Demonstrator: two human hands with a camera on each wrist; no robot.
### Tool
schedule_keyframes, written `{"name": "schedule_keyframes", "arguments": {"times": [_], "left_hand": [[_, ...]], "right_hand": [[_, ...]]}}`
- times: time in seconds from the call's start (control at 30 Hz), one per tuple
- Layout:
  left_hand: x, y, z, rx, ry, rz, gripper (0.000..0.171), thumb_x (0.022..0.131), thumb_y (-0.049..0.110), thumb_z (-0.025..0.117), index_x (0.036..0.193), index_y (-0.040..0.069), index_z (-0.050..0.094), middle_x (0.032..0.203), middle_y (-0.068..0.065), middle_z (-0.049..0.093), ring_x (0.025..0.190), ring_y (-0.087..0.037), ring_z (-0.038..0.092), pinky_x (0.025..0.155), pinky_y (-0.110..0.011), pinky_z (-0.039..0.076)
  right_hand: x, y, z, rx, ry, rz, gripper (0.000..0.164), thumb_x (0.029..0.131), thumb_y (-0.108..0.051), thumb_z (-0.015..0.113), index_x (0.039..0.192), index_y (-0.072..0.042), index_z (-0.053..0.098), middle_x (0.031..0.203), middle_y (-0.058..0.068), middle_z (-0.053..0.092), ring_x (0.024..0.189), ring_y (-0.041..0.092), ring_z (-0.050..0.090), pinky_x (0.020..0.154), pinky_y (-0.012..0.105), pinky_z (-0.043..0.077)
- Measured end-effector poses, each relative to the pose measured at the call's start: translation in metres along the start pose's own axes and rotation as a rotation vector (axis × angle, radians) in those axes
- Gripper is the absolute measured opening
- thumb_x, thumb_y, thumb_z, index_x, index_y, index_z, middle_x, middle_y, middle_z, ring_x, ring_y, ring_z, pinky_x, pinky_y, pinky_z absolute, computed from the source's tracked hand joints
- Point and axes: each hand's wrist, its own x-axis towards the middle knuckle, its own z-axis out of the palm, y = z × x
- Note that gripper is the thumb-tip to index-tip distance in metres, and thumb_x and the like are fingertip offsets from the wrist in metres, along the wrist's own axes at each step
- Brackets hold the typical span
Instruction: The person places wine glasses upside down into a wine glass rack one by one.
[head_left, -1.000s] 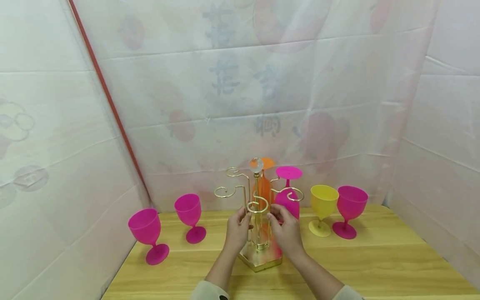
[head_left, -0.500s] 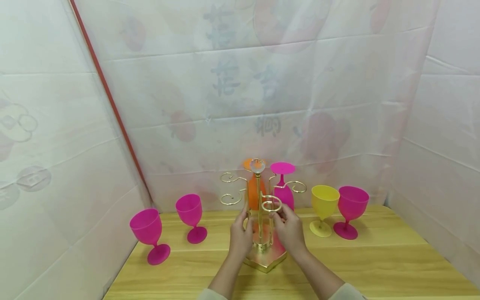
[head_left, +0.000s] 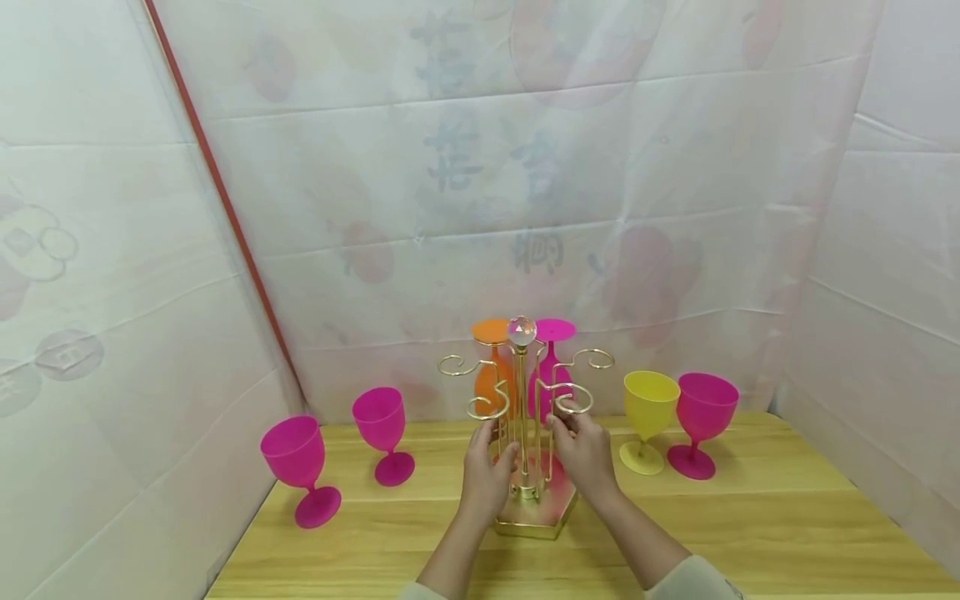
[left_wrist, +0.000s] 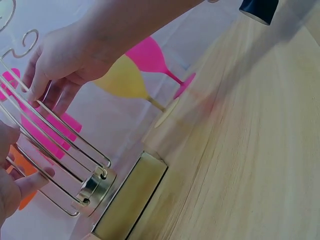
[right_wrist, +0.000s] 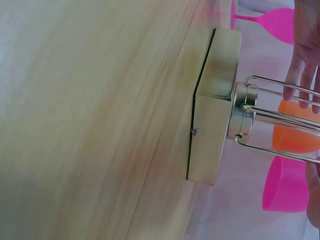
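Note:
A gold wire goblet rack (head_left: 534,527) with a clear crystal ball on top stands upright on the table, its curled arms spread outward. Upside down in its far arms hang an orange goblet (head_left: 492,385) and a pink goblet (head_left: 553,330). My left hand (head_left: 483,482) holds the rack's upright wires from the left, thumb across the near side. On the opposite side my right hand (head_left: 587,460) grips the wires between thumb and fingers, below a front curl. In the left wrist view the rack's wires (left_wrist: 75,145) pass between both hands.
Two pink goblets, an outer one (head_left: 294,454) and an inner one (head_left: 379,419), stand upright at the left. To the right are a yellow goblet (head_left: 649,404) and another pink goblet (head_left: 705,407). Printed cloth (head_left: 420,208) hangs behind the wooden table (head_left: 750,533).
The rack has turned between my hands: its front arms moved right, and the hanging orange and pink goblets at the back moved left. The standing goblets kept their places.

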Motion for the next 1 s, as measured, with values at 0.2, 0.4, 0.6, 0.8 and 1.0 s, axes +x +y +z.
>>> {"name": "schedule_keyframes", "arguments": {"times": [0.2, 0.4, 0.6, 0.8, 1.0], "left_hand": [[0.000, 0.001, 0.002, 0.018, 0.018, -0.015, 0.060, 0.093, 0.009, 0.067, 0.146, 0.006, 0.040, 0.134, -0.017, 0.052, 0.123, -0.035, 0.050, 0.071, -0.025, 0.059], [0.000, 0.003, 0.002, 0.094, 0.048, 0.000, 0.059, 0.090, 0.013, 0.071, 0.143, 0.008, 0.044, 0.131, -0.011, 0.057, 0.122, -0.032, 0.054, 0.100, -0.046, 0.050], [0.002, 0.010, -0.005, 0.174, 0.014, 0.011, 0.054, 0.094, 0.026, 0.067, 0.140, 0.006, 0.047, 0.129, -0.009, 0.059, 0.117, -0.029, 0.058, 0.099, -0.052, 0.049], [0.012, 0.020, -0.017, 0.172, -0.016, -0.013, 0.036, 0.104, 0.029, 0.047, 0.133, 0.012, 0.057, 0.119, -0.010, 0.067, 0.105, -0.029, 0.064, 0.083, -0.042, 0.056], [0.023, 0.034, -0.019, 0.149, 0.045, -0.012, 0.033, 0.105, 0.029, 0.044, 0.125, 0.011, 0.063, 0.121, -0.011, 0.068, 0.099, -0.031, 0.066, 0.075, -0.038, 0.056]], "right_hand": [[0.002, 0.002, -0.001, 0.000, -0.016, 0.070, 0.023, 0.090, -0.006, 0.070, 0.111, 0.001, 0.070, 0.100, 0.014, 0.075, 0.090, 0.027, 0.074, 0.071, 0.025, 0.059], [0.004, 0.005, 0.001, 0.010, -0.026, 0.109, 0.023, 0.090, -0.006, 0.070, 0.112, 0.000, 0.069, 0.093, 0.009, 0.074, 0.084, 0.023, 0.072, 0.069, 0.021, 0.058], [0.004, 0.007, 0.002, 0.037, -0.023, 0.110, 0.021, 0.090, -0.002, 0.069, 0.111, 0.000, 0.068, 0.092, 0.010, 0.074, 0.084, 0.022, 0.072, 0.070, 0.021, 0.058], [0.002, 0.007, 0.002, 0.035, -0.021, 0.102, 0.023, 0.089, -0.002, 0.070, 0.111, 0.001, 0.068, 0.092, 0.009, 0.073, 0.083, 0.023, 0.071, 0.070, 0.020, 0.057], [-0.001, 0.007, 0.003, 0.035, -0.016, 0.087, 0.022, 0.088, -0.003, 0.071, 0.110, 0.000, 0.069, 0.091, 0.007, 0.074, 0.081, 0.020, 0.071, 0.068, 0.020, 0.057]]}}
